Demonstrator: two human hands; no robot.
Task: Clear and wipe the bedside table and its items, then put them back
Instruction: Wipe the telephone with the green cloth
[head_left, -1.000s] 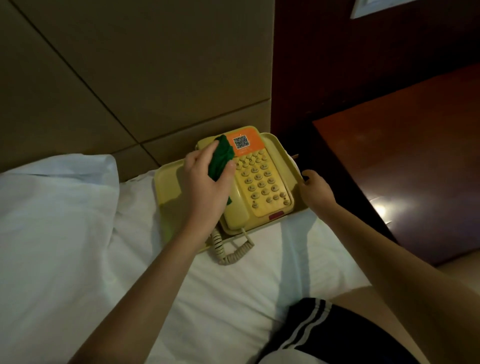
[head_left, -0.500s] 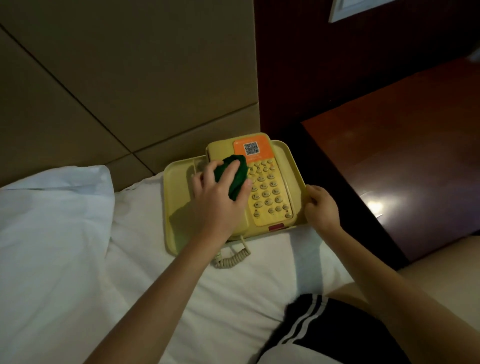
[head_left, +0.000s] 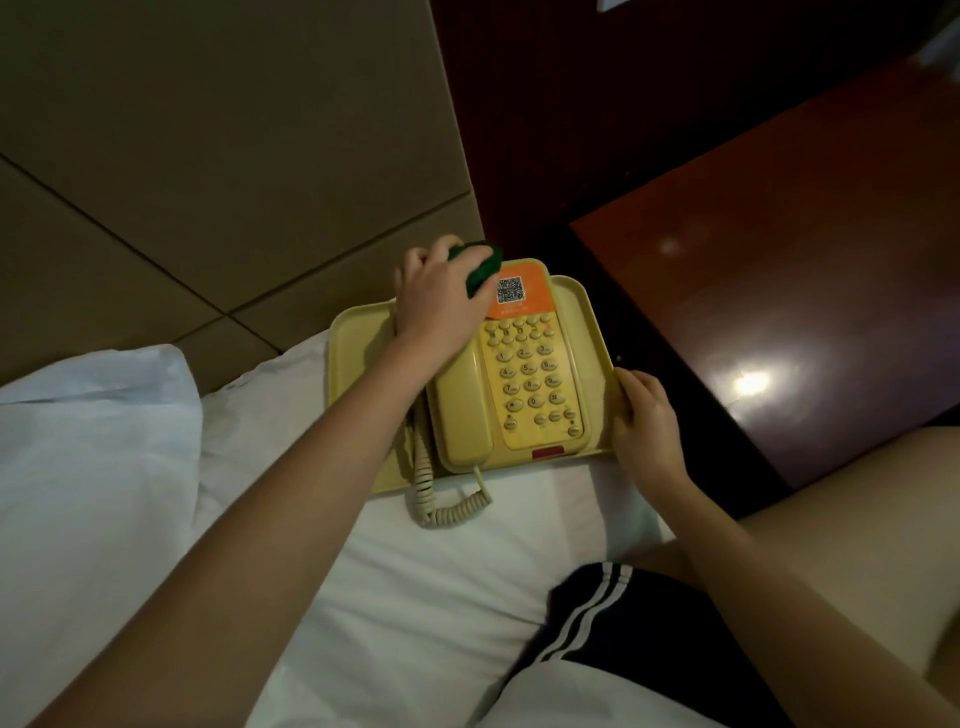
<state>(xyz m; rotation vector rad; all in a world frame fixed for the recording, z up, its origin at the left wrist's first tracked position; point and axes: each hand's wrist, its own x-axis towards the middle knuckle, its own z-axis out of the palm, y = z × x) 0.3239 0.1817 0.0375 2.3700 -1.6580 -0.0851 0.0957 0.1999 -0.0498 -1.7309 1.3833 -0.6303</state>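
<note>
I see a white bed (head_left: 415, 597) under a tan panelled headboard (head_left: 208, 130). A dark red table (head_left: 779, 260) stands just beside the bed on the right, its glossy top catching a glare spot. The phone (head_left: 524, 384) sits in a tray (head_left: 353, 353) on the bed, close to the headboard. Its long axis runs away from me: the orange label end is toward the headboard, and the cord (head_left: 441, 509) end is toward me. It is pale yellow, with the handset on the left and the keypad on the right. My left hand (head_left: 441, 306) has its fingers curled round a green cloth (head_left: 480, 265), pressed on the phone's far end. My right hand (head_left: 647, 421) grips the tray's right rim, fingers curled.
</note>
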